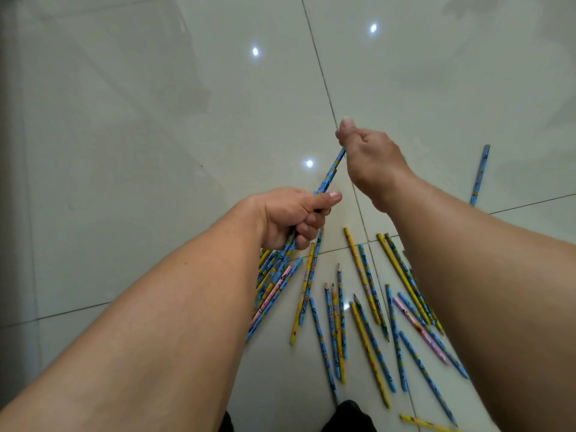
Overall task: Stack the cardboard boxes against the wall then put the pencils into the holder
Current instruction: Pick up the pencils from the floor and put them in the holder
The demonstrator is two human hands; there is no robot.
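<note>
My left hand (291, 215) is closed around a bundle of patterned pencils (274, 275), blue, yellow and pink, whose lower ends fan out below the fist. A blue pencil (331, 174) sticks up out of that fist, and my right hand (371, 160) pinches its upper end between thumb and fingers. Several loose pencils (367, 310) lie scattered on the floor under and between my forearms. One blue pencil (479, 174) lies apart at the right. No holder and no cardboard boxes are in view.
The floor is glossy pale tile (156, 120) with dark grout lines and bright light reflections. A dark strip (9, 151) runs along the left edge. A dark shape (349, 416), perhaps my clothing or a shoe, shows at the bottom edge.
</note>
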